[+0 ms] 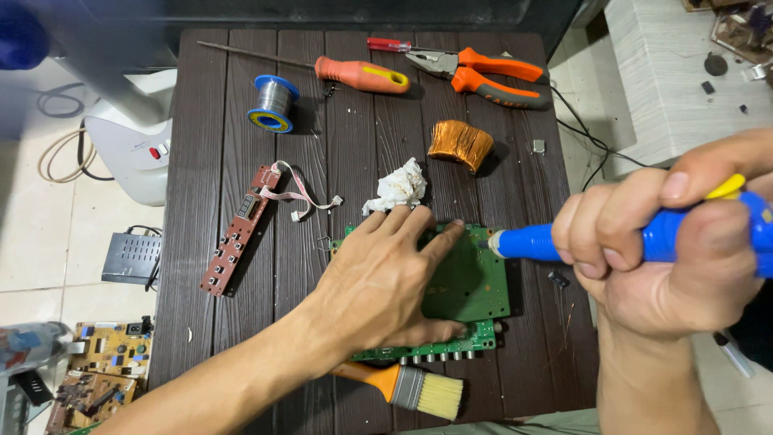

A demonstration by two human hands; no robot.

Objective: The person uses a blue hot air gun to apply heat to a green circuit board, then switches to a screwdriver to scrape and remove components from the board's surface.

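Green board (467, 282) pinned flat at table (201, 161) centre, blue tool (531, 242) at its edge.

The board looks light, stiff and fragile, best held by its bare edges. The left hand (386, 278) lies on it with fingers spread, pressing down. The right hand (652, 258), at 3 o'clock, is clenched round the tool. A wad of tissue (398, 187) sits at 12 o'clock, a copper coil (460, 145) at 1, a brush (411, 388) at 6, a strip board (237, 234) at 9.
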